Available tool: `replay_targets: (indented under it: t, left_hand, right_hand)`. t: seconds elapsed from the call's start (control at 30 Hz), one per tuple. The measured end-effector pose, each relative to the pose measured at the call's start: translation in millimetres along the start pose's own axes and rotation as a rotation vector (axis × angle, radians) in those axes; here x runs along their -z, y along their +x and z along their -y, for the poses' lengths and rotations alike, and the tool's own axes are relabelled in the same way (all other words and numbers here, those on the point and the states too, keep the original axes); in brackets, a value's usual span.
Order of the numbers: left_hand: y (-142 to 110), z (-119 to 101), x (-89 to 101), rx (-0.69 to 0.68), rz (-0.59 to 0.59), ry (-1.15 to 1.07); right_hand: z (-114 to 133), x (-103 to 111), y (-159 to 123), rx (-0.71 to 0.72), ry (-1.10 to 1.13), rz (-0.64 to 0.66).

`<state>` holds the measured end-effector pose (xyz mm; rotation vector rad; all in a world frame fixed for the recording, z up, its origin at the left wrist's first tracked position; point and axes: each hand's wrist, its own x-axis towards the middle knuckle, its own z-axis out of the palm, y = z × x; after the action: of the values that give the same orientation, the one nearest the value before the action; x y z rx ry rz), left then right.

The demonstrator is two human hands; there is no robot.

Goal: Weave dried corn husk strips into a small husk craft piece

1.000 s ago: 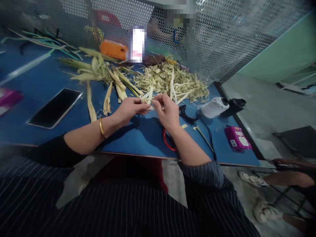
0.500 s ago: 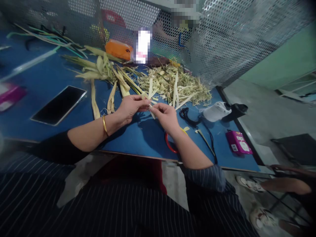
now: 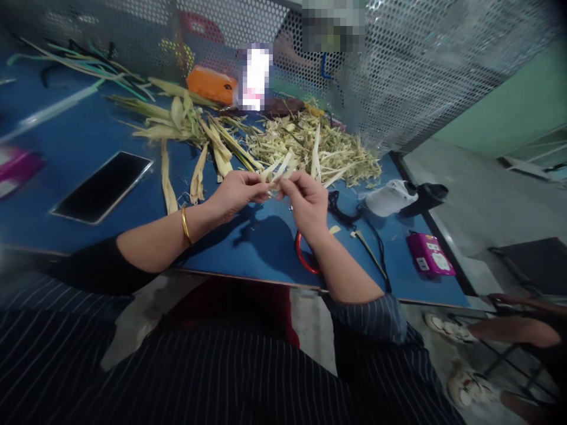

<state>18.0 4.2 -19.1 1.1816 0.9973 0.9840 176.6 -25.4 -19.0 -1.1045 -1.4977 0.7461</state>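
Note:
Pale dried husk strips (image 3: pixel 280 167) are pinched between my two hands above the blue table. My left hand (image 3: pixel 239 192), with a gold bangle at the wrist, closes thumb and fingers on their left side. Close beside it, my right hand (image 3: pixel 308 200) pinches the strips from the right. The strip ends fan upward; where they meet is partly hidden by my fingers. Behind my hands lies a heap of shredded husk (image 3: pixel 319 144). Longer dried husks (image 3: pixel 186 121) lie to the left of it. A red ring-shaped handle (image 3: pixel 302 255) shows beneath my right forearm.
A dark phone (image 3: pixel 103 188) lies at left on the blue table (image 3: pixel 248 248). At right are a white spool (image 3: pixel 390 199), black cord (image 3: pixel 340 209) and a purple packet (image 3: pixel 429 254). Perforated metal mesh (image 3: pixel 411 65) rises behind. A person's legs (image 3: pixel 509 330) show at lower right.
My right hand has shifted slightly up and right, turning at the wrist. The strips between my hands now lean to the right instead of standing upright. My left hand has barely moved.

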Motion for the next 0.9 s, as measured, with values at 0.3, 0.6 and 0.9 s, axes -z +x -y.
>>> replay_targets:
  t: [0.3, 0.6, 0.9]
  left_hand:
    - [2.0, 0.0, -0.5, -0.054, -0.073, 0.019]
    - [-1.7, 2.7, -0.2, -0.209, -0.046, 0.294]
    - [-9.0, -0.9, -0.6, -0.388, 0.039, 0.617]
  right_hand:
    - [-2.6, 6.1, 3.7, -0.025, -0.179, 0.017]
    - [-8.0, 7.0, 4.5, -0.01, -0.254, 0.066]
    - [-7.9, 5.9, 5.6, -0.206, 0.011, 0.124]
